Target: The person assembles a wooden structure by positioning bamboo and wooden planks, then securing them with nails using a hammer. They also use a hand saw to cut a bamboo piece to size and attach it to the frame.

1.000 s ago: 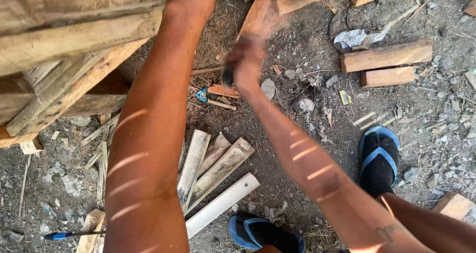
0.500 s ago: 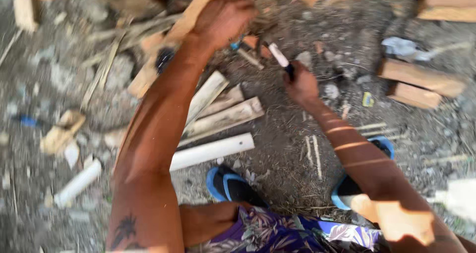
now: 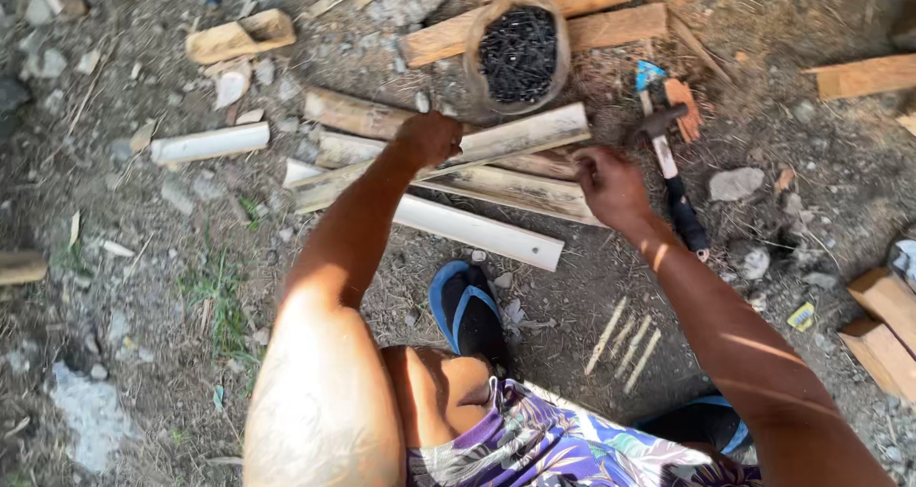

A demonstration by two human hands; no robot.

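My left hand [image 3: 429,139] is closed around a long pale split-bamboo slat [image 3: 515,136] that lies slanted across several other slats [image 3: 506,189] on the dirt. My right hand [image 3: 611,186] rests with curled fingers on the right ends of the lower slats. Its back faces the camera, so what the fingers hold is hidden. A hammer [image 3: 668,153] with a black grip lies on the ground just right of my right hand. An open bag of dark nails [image 3: 518,53] stands just beyond the slats.
A white slat [image 3: 477,229] lies nearest my foot in a blue sandal [image 3: 468,310]. Wooden planks [image 3: 611,24] lie behind the bag and wood blocks [image 3: 883,330] at the right. Loose stones [image 3: 735,184], a short white piece [image 3: 210,144] and scraps lie scattered about.
The view has swung over the slats. My left hand came down onto the long slat. The hammer that my right hand held now lies on the ground beside it.
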